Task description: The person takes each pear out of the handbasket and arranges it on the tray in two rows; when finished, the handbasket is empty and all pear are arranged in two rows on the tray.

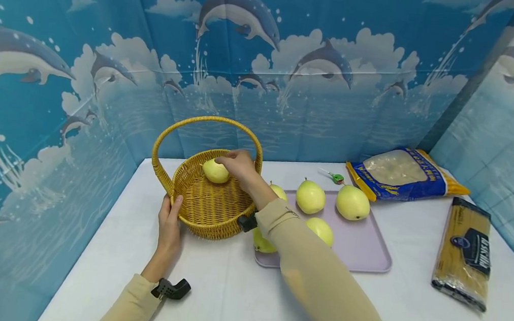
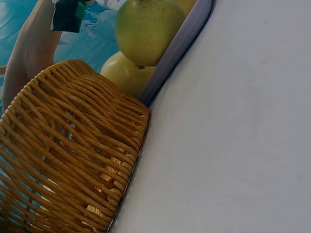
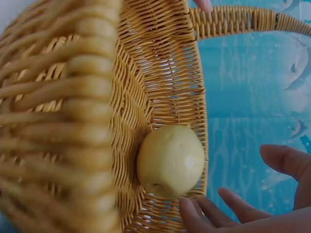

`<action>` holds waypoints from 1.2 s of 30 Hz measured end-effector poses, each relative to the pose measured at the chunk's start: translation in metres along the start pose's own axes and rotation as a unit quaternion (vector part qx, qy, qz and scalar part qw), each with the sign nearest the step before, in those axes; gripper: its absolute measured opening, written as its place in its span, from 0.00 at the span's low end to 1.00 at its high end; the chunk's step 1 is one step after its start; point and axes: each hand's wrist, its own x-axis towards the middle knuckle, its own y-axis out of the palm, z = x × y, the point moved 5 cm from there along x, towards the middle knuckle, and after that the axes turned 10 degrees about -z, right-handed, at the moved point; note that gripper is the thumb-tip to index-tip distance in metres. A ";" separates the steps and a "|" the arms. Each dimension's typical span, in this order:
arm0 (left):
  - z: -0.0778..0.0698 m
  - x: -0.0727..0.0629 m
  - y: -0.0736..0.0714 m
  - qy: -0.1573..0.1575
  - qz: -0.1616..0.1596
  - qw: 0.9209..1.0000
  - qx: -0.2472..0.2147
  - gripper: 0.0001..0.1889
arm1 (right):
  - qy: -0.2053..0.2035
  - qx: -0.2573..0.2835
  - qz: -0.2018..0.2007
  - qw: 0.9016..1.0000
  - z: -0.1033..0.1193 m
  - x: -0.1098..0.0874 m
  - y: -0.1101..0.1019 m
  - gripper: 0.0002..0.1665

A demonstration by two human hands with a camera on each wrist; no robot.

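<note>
A yellow wicker basket (image 1: 209, 210) with a tall arched handle stands on the table's left part. Inside it, a pale yellow-green pear (image 3: 171, 161) lies against the far wall. Over the basket is my right hand (image 1: 240, 168); its fingers and thumb are spread apart, and the fingertips (image 3: 190, 213) are right beside the pear without closing round it. My left hand (image 1: 170, 227) holds the basket's left side near the handle's base, thumb at the rim. In the left wrist view only the wicker wall (image 2: 73, 145) shows, not the left fingers.
A lilac tray (image 1: 359, 246) bearing several pears (image 1: 310, 197) sits right of the basket, partly under my right forearm. Behind it lie a small green item (image 1: 337, 178) with a thin stick and a blue-yellow bag (image 1: 402, 174). A noodle packet (image 1: 464, 252) lies far right.
</note>
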 end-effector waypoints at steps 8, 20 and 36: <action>0.004 0.002 0.003 0.001 0.000 1.000 0.003 0.32 | 0.044 0.039 0.018 0.998 -0.006 0.013 0.006 0.32; 0.003 0.002 0.000 -0.004 -0.007 1.000 0.004 0.32 | 0.051 -0.021 0.035 0.998 -0.019 0.022 0.018 0.37; 0.002 0.000 -0.001 -0.009 0.000 1.000 0.015 0.32 | 0.010 -0.123 0.053 0.991 -0.025 0.022 0.025 0.35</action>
